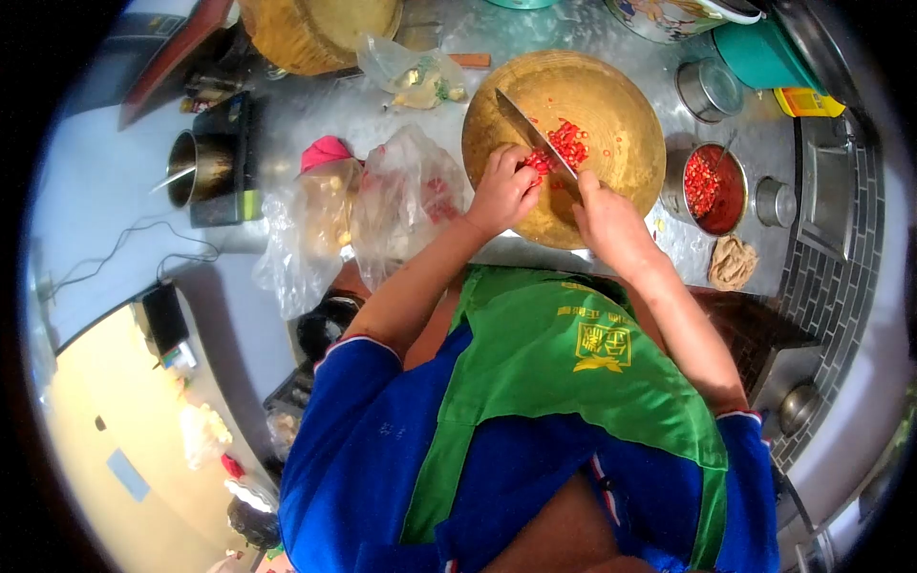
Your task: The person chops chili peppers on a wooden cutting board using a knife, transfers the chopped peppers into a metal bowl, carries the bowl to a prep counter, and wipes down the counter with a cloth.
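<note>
A round wooden chopping board lies on the metal counter in front of me. My right hand is closed round the handle of a cleaver, whose blade slants across the board toward the upper left. Just left of the blade, my left hand has its fingers bent and pressed on red chillies. Chopped red chillies lie in a small heap on the blade's right side, with a few loose bits around. How many chillies are under my left fingers is hidden.
Right of the board stands a metal pot of chopped chillies with a utensil in it, near metal tins and a crumpled brown cloth. Clear plastic bags lie to the left. Another round board is at the back left.
</note>
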Demonstrator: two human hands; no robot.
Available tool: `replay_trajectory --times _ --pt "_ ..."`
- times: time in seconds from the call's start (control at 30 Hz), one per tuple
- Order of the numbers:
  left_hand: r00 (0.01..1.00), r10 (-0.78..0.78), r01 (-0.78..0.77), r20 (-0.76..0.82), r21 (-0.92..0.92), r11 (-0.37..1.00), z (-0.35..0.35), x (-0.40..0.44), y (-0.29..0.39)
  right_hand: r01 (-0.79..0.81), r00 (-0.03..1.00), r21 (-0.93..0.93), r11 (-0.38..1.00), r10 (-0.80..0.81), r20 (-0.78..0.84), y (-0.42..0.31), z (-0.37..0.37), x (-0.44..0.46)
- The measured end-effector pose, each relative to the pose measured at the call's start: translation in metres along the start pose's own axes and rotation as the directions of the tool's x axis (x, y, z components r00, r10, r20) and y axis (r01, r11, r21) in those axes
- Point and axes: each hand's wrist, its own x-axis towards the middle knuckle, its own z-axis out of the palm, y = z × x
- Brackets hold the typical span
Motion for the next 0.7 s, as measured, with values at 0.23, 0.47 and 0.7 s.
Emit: replay_trajectory --times 0.23,0.47,0.7 --pt "0.994 0.000 0.005 0.109 -0.043 0.999 -0.004 0.003 -0.015 -0.068 0.994 0.030 0.997 0.070 -0.080 0.002 0.000 0.004" --pt "0.993 -0.085 0.088 0.085 -0.034 0.996 -0.012 -0.002 0.002 -0.086 0.996 0.044 0.995 0.087 -0.032 -0.003 -0.001 0.002" --pt "0.995 0.013 -0.005 0.099 -0.082 0.997 -0.001 0.000 -0.013 -0.050 0.998 -0.010 0.999 0.050 0.033 -0.005 0.001 0.002"
